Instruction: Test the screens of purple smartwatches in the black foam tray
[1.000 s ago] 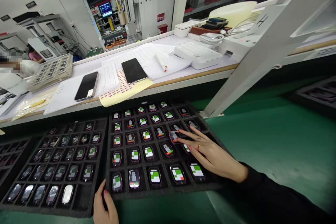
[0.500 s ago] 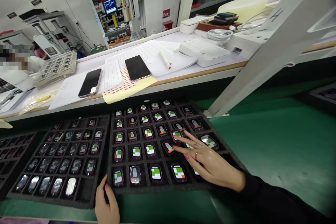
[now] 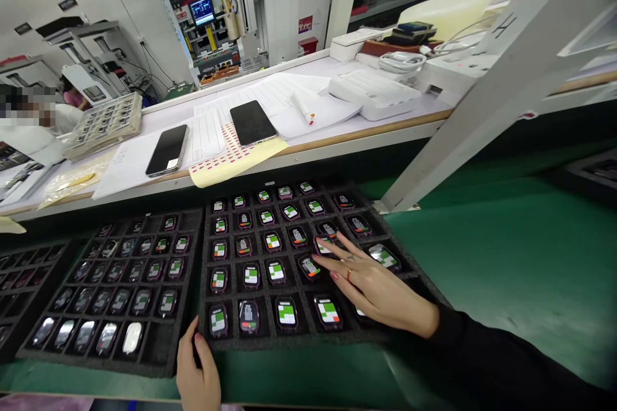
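A black foam tray holds rows of smartwatches, many with green, white and orange blocks lit on their screens. Over its right half reaches my right hand, fingers spread, the fingertips at a smartwatch and the one just above it. Whether they touch the screens I cannot tell. My left hand rests by the tray's front left corner, thumb and forefinger apart, with nothing in it. Beside it on the left lies a second foam tray of watches, mostly with dark screens. Some watches are hidden beneath my right hand.
Above the trays runs a white shelf with two phones, papers, a white box and cables. A slanted white post stands at the right. Another foam tray lies far left. A person sits at the back left.
My right hand has shifted slightly left and up over the tray. A lit screen under its fingers now looks different. My left hand has stayed almost in place.
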A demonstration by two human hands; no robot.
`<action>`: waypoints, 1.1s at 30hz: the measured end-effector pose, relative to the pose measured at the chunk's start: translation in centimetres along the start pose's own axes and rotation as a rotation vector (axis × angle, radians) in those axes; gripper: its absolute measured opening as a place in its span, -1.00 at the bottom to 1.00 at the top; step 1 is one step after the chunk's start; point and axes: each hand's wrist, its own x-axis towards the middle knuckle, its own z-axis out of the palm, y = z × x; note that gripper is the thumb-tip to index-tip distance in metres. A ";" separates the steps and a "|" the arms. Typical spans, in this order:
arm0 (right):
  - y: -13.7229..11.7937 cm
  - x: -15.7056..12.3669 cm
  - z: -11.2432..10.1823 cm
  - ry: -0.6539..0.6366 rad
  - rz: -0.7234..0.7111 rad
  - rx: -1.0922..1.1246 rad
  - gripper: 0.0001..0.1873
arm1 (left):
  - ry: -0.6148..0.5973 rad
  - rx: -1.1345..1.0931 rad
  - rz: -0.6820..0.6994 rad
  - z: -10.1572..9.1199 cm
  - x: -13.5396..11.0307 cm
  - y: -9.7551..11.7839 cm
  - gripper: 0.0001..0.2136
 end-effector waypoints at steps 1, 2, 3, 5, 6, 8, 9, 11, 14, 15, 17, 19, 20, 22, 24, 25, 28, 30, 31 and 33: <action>0.1 0.4 0.0 0.023 0.005 -0.021 -0.56 | -0.009 -0.001 -0.013 0.0 0.0 0.0 -0.42; 0.3 0.8 0.0 0.037 0.006 -0.041 -0.56 | -0.014 -0.004 -0.019 0.0 0.0 0.0 -0.42; 0.5 1.2 0.1 0.040 0.008 -0.062 -0.55 | -0.015 -0.010 -0.016 0.0 0.0 -0.1 -0.41; 0.8 2.2 0.3 0.021 0.003 -0.100 -0.54 | -0.008 -0.026 0.004 0.0 0.1 -0.2 -0.41; 1.0 2.7 0.6 0.000 -0.004 -0.120 -0.53 | -0.004 -0.035 0.016 0.0 0.1 -0.2 -0.40; 1.3 3.6 1.0 -0.052 -0.020 -0.166 -0.50 | -0.003 -0.044 0.030 0.0 0.0 -0.4 -0.40; 1.4 3.9 1.3 -0.076 -0.028 -0.187 -0.49 | -0.008 -0.044 0.029 0.0 0.0 -0.4 -0.40; 1.6 4.5 1.7 -0.107 -0.036 -0.221 -0.48 | -0.011 -0.045 0.034 0.1 -0.1 -0.6 -0.41; 1.6 5.1 1.7 -0.106 -0.039 -0.239 -0.49 | 0.002 -0.062 0.076 0.1 -0.2 -0.8 -0.41; 1.6 5.2 1.6 -0.104 -0.037 -0.238 -0.48 | 0.004 -0.069 0.082 0.1 -0.3 -0.8 -0.41; 1.4 5.5 1.3 -0.108 -0.025 -0.219 -0.46 | -0.003 -0.076 0.071 0.1 -0.3 -0.8 -0.40; 1.2 5.7 1.0 -0.130 -0.002 -0.178 -0.42 | -0.023 -0.077 0.043 0.1 -0.4 -0.8 -0.40; 1.2 5.8 0.8 -0.143 0.010 -0.155 -0.41 | -0.035 -0.076 0.033 0.0 -0.4 -0.8 -0.40; 1.4 5.7 0.4 -0.156 0.042 -0.121 -0.40 | -0.051 -0.076 0.023 0.0 -0.4 -0.8 -0.40; 2.0 5.3 -0.1 -0.144 0.088 -0.099 -0.39 | -0.061 -0.080 0.017 0.0 -0.4 -0.9 -0.40; 2.3 5.0 -0.3 -0.131 0.117 -0.090 -0.39 | -0.066 -0.082 0.011 0.0 -0.4 -0.9 -0.40; 3.4 3.9 -1.2 -0.098 0.213 -0.062 -0.39 | -0.076 -0.085 0.002 0.0 -0.5 -0.9 -0.40; 3.8 3.3 -1.6 -0.093 0.257 -0.043 -0.40 | -0.073 -0.084 0.012 0.0 -0.5 -0.9 -0.40; 3.9 3.2 -1.7 -0.101 0.265 -0.031 -0.41 | -0.068 -0.083 0.021 0.0 -0.5 -0.9 -0.40; 3.9 3.4 -1.6 -0.130 0.234 -0.002 -0.42 | -0.054 -0.083 0.040 0.0 -0.5 -0.9 -0.40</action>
